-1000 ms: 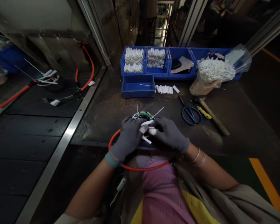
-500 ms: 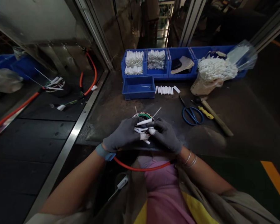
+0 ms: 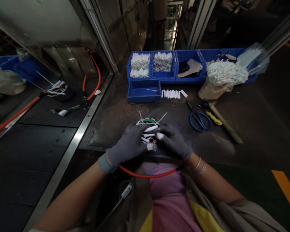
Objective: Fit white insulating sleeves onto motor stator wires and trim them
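A round wound coil part [image 3: 148,122] with green and dark windings lies at the near edge of the dark bench [image 3: 125,109]. Both hands wear grey gloves and rest over it. My left hand [image 3: 128,146] is curled on the part's left side, fingers pinching among white sleeve tubes [image 3: 148,134]. My right hand [image 3: 174,141] is curled on the right side, its fingertips closed on the same bundle of tubes and wires. An orange cable [image 3: 147,175] loops from the part under my wrists. Thin white wire ends stick up from the far rim.
Blue bins [image 3: 163,66] holding white tubes line the back, with a low blue tray [image 3: 142,93] and loose tubes [image 3: 172,93] in front. Blue scissors [image 3: 200,120], a yellow tool and a wooden-handled hammer [image 3: 226,124] lie right. A bag of white tubes [image 3: 226,74] stands back right. Another coil [image 3: 55,87] lies left.
My hands have stayed on the coil part, fingers shifting among the white tubes. The left wrist swung outward and lower. The view moved slightly.
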Available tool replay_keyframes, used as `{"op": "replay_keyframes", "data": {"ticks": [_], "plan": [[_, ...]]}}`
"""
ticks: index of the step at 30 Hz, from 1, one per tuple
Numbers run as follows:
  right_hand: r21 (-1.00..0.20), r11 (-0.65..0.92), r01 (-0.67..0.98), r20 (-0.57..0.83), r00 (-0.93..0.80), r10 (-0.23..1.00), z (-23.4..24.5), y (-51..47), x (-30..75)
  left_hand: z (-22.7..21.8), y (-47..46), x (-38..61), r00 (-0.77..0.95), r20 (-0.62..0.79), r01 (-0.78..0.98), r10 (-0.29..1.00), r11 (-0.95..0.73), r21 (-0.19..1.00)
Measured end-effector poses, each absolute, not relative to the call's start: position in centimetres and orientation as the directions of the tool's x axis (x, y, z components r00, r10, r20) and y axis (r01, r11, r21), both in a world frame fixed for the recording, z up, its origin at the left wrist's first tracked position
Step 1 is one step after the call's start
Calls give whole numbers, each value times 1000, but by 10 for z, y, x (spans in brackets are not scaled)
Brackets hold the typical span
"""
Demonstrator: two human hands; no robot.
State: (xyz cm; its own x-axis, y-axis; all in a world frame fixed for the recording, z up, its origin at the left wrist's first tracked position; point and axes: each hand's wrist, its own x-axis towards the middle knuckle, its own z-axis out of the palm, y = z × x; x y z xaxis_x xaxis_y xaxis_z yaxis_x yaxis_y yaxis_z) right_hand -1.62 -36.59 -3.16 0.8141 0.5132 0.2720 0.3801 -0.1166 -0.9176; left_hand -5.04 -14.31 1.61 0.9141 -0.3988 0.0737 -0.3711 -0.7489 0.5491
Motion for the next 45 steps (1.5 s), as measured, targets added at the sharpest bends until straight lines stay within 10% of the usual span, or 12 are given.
{"op": "replay_keyframes", "data": {"ticks": [10,16,22,29,32,37,45], "plan": [[-792,-324,517,326,807,492,-12,-366,-25,17,-139,-53,885,67,-424,-461,-736,528],[-895,-281,346,191,867,460,-17,-360,-24,36,-129,-42,855,-101,-266,-509,-597,757],[-821,-447,356,213,916,340,-12,-352,-23,16,-147,-49,964,16,-201,-267,-684,701],[-799,-319,509,316,808,498,-15,-397,-1,-6,-166,-58,965,233,-231,-122,-816,530],[-569,-510,645,456,764,457,-29,-425,4,-7,-164,-57,964,231,-237,-132,-822,518],[-136,-464,876,492,466,735,-59,-420,-9,-9,-163,-58,958,257,-252,-130,-807,534],[-168,-435,885,545,451,707,-44,-397,-17,-10,-164,-61,948,288,-269,-135,-822,502]]}}
